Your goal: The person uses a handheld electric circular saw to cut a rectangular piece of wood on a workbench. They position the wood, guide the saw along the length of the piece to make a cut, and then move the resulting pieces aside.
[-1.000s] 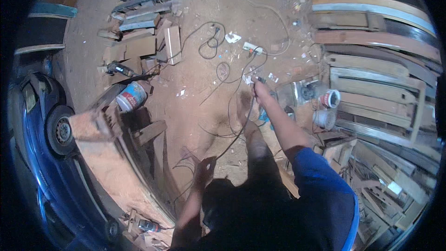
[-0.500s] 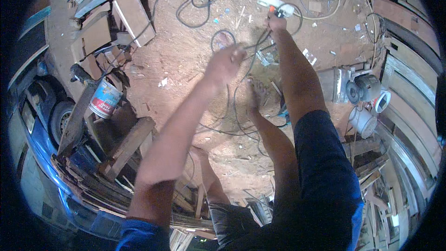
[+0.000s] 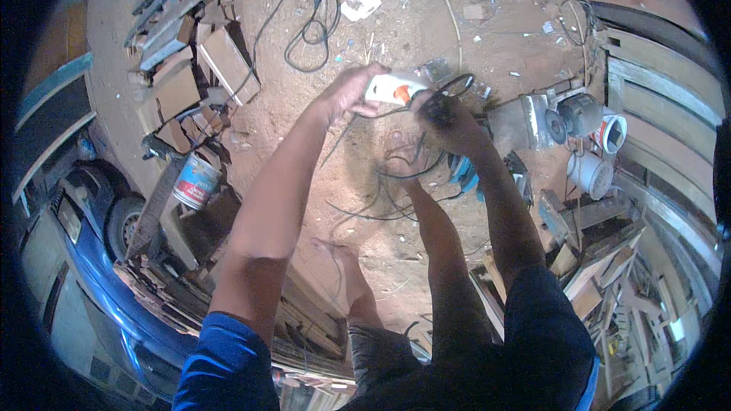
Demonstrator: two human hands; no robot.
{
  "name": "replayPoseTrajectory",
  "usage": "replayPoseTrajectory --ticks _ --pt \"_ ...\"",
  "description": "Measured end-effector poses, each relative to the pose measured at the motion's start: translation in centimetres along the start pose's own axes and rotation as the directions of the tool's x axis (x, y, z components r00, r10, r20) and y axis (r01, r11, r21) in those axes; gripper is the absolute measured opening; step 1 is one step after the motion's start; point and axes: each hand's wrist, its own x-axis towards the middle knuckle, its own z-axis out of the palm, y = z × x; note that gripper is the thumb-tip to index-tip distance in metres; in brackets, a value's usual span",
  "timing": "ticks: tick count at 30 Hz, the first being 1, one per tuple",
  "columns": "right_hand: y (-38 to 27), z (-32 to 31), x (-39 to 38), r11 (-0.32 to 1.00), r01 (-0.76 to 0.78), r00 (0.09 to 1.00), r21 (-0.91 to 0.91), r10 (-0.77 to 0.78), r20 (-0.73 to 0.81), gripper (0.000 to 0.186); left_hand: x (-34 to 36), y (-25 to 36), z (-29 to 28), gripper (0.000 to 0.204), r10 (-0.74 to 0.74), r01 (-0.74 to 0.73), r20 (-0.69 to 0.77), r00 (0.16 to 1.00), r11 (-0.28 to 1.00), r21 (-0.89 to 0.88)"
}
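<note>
My left hand (image 3: pixel 354 93) grips the left end of a white power strip (image 3: pixel 380 85) held up over the dirt floor, with an orange piece (image 3: pixel 402 93) on its face. At the strip's right side my right hand (image 3: pixel 445 120) is closed, dark and blurred; what its fingers hold is hard to make out. Black cables loop from there down around my bare feet. A coiled black cable with a plug (image 3: pixel 312 30) lies beyond my hands.
Piled wood offcuts (image 3: pixel 175 84) and a paint tin (image 3: pixel 196 181) lie left, near a blue car (image 3: pixel 129 335). Right are a metal machine (image 3: pixel 537 122), white buckets (image 3: pixel 590 175) and stacked boards (image 3: pixel 655 87). Scrap wood surrounds my legs.
My left hand has risen from low by my legs and taken hold of the power strip, which has left the floor. My right hand has moved slightly down from where it reached the strip.
</note>
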Motion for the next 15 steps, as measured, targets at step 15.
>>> replayPoseTrajectory --ticks 15 --pt "-20.2 2.3 -9.5 0.959 -0.167 0.897 0.231 0.245 -0.368 0.046 -14.2 -1.0 7.3 0.041 0.032 -0.069 -0.067 0.997 0.736 -0.674"
